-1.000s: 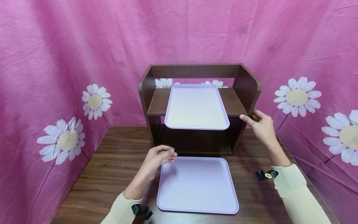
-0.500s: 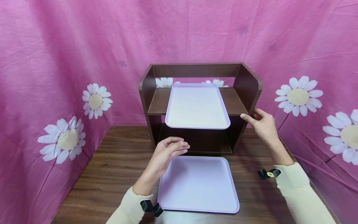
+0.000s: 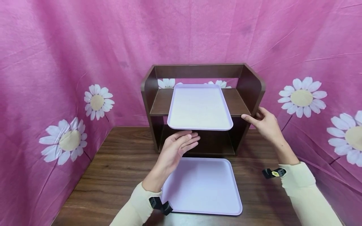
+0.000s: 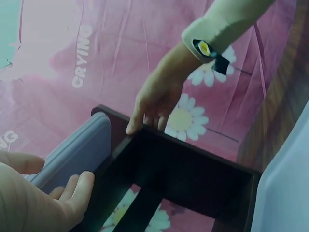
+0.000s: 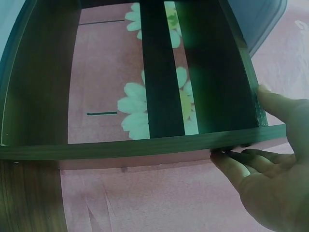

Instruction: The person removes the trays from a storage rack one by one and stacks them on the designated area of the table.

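Note:
A two-tier dark brown wooden shelf (image 3: pixel 239 102) stands at the back of the table. On its upper board lies a pale lilac tray (image 3: pixel 200 106), its front end jutting out past the board's edge. My left hand (image 3: pixel 172 153) is just below that front end, fingers extended and loosely together; whether they touch the tray cannot be told. In the left wrist view the thumb and fingers of the left hand (image 4: pixel 46 205) are near the tray's rim (image 4: pixel 79 145). My right hand (image 3: pixel 267 127) grips the shelf's right side, thumb at the upper board's front corner and fingers behind the panel (image 5: pixel 140 150).
A second lilac tray (image 3: pixel 206 188) lies flat on the wood-grain table (image 3: pixel 99 175) before the shelf, partly under my left forearm. A pink curtain (image 3: pixel 113 37) with large white daisies surrounds the table at the back and sides.
My left hand has moved up and to the right, from the lower tray's back left corner to beneath the upper tray's front edge. The right hand stays on the shelf.

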{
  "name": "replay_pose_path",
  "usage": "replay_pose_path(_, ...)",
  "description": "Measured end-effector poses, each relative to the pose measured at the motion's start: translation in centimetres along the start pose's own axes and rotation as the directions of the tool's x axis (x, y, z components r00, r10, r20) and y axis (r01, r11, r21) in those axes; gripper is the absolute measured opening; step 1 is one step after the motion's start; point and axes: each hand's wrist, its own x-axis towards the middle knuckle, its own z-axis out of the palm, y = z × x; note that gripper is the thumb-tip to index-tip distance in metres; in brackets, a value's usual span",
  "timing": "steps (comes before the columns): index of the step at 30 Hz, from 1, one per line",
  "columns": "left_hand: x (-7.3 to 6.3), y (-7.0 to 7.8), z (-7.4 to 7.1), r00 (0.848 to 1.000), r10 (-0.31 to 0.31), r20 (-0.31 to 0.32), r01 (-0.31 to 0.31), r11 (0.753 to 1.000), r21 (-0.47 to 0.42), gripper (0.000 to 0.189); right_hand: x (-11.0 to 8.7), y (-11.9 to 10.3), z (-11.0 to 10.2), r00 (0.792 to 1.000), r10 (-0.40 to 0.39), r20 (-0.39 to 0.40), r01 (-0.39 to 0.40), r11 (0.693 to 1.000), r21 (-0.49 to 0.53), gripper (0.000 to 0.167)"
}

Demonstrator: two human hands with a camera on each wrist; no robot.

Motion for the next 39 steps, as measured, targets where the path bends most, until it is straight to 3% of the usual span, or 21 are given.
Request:
replay_pose_path(11, 1.0, 0.0, 2.4, 0.999, 0.048, -0.017, -0.05, 0.98, -0.193, 0.031, 0.0, 0.4, 0.1, 0.996, -0.077, -0.035, 0.075, 0.996, -0.047, 0.056)
replay_pose_path(19, 1.6, -0.8, 3.6, 0.988, 0.114, -0.101, -0.14, 0.941, -0.309, 0.041, -0.3, 0.6, 0.2, 0.997, -0.076, -0.033, 0.074, 0.995, -0.061, 0.057)
replay_pose_path(28, 2.1, -1.4, 4.9, 0.979, 0.122, -0.166, -0.184, 0.882, -0.434, 0.066, -0.2, 0.9, 0.3, 0.995, -0.073, -0.063, 0.07, 0.997, -0.042, 0.055)
replay_pose_path(31, 2.1, -1.7, 5.2, 0.974, 0.116, -0.197, -0.195, 0.867, -0.458, 0.063, -0.2, 1.0, 0.5, 0.995, -0.072, -0.065, 0.071, 0.997, -0.023, 0.055)
replay_pose_path(39, 2.0, -2.0, 5.6, 0.947, 0.152, -0.284, -0.266, 0.865, -0.426, 0.045, -0.3, 0.9, 0.8, 0.995, -0.068, -0.074, 0.07, 0.997, 0.015, 0.053)
